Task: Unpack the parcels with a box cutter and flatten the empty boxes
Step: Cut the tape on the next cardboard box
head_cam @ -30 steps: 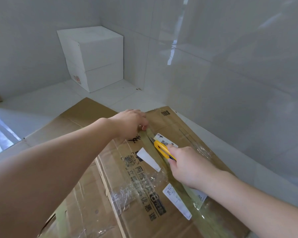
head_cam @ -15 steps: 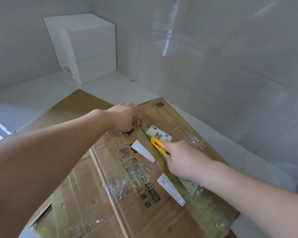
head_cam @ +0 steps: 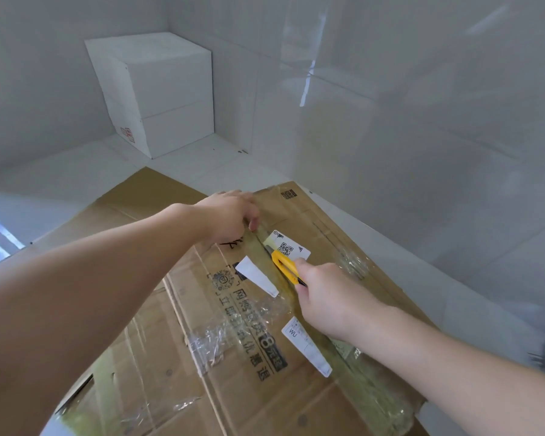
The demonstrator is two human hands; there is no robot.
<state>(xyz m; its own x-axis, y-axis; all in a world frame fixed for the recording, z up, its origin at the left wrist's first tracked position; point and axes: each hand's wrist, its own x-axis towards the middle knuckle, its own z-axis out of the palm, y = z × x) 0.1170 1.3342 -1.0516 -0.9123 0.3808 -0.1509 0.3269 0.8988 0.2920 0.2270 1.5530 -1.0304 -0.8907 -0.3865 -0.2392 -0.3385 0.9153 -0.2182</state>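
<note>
A large brown cardboard box (head_cam: 334, 234) fills the lower half of the view, its top seam covered by a strip of yellowish clear tape (head_cam: 368, 391). My right hand (head_cam: 331, 297) grips a yellow box cutter (head_cam: 285, 266), its tip on the taped seam beside a white QR label (head_cam: 288, 247). My left hand (head_cam: 230, 215) rests on the box just beyond the cutter, fingers curled down with the fingertips on the tape at the far end of the seam.
A closed white box (head_cam: 158, 89) stands in the far corner against the tiled walls. Flattened brown cardboard (head_cam: 145, 196) lies on the white floor to the left behind the parcel. Torn white labels (head_cam: 306, 344) and crumpled clear tape (head_cam: 214, 338) stick to the box top.
The cutter and my right hand have shifted slightly back along the seam toward me. My left hand stays at the far end of the tape. The camera has moved a little.
</note>
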